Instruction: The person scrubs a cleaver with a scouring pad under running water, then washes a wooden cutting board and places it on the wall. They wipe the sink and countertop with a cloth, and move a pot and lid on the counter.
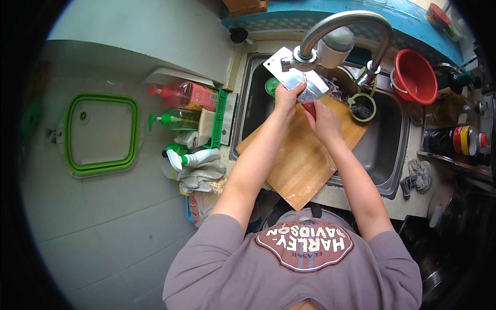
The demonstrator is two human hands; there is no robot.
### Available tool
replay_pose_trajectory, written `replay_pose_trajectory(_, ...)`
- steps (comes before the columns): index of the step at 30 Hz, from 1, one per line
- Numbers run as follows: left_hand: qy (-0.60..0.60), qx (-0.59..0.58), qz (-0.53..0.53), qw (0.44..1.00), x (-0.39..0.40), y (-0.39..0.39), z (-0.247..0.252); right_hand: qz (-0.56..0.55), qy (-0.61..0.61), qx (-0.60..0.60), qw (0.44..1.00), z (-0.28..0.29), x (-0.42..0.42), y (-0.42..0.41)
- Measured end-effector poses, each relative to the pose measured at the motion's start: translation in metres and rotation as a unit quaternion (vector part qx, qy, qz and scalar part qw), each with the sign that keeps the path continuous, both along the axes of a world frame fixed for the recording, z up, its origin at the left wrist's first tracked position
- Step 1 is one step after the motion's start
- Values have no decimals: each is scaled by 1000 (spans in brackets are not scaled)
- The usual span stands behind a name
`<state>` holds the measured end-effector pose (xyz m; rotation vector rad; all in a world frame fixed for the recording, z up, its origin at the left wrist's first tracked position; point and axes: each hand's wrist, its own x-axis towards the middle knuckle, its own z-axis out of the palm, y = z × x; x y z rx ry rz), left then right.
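A wide metal cleaver (288, 73) with a red handle lies under the faucet (304, 54), where water runs onto its blade. My right hand (324, 122) grips the handle. Against the lower part of the blade rests my left hand (288, 97), its thumb on the flat face and its other fingers hidden underneath. Below both hands a wooden cutting board (302, 166), wet in places, slants across the sink (378, 155) and over its front edge.
A green-rimmed strainer (362, 106) hangs at the sink's divider. To the right stand a red bucket (415, 77) and bottles (461, 140). Soap bottles in a green basket (220, 118), a spray bottle (199, 157) and a grey cloth (203, 174) are on the left.
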<state>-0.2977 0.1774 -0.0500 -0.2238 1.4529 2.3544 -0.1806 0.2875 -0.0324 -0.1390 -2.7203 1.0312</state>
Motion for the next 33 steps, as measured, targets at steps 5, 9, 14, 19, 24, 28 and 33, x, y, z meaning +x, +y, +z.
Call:
replay_pose_trajectory(5, -21, 6, 178, 984, -34, -18, -15, 29, 4, 23, 999, 1, 42, -8)
replay_pose_trajectory(9, -79, 55, 138, 986, -34, -26, -25, 16, -5, 35, 999, 0, 62, -2)
replay_pose_trajectory(14, -134, 51, -44, 989, 57, 25, 0, -22, -8, 30, 999, 0, 60, 11)
replay_pose_trajectory(19, -131, 28, -86, 987, 53, 17, 3, -3, 25, 7, 1000, -5, 46, 18)
replay_pose_trajectory(24, -98, 55, 21, 993, -15, -17, 7, 11, 32, 14, 999, -6, 35, 19)
replay_pose_trajectory(28, -134, 41, 70, 988, -57, -51, 15, 31, 32, 9, 999, -3, 32, 19)
replay_pose_trajectory(33, -48, 51, 20, 997, -15, -25, 33, 15, 55, 10, 998, -2, 22, 12)
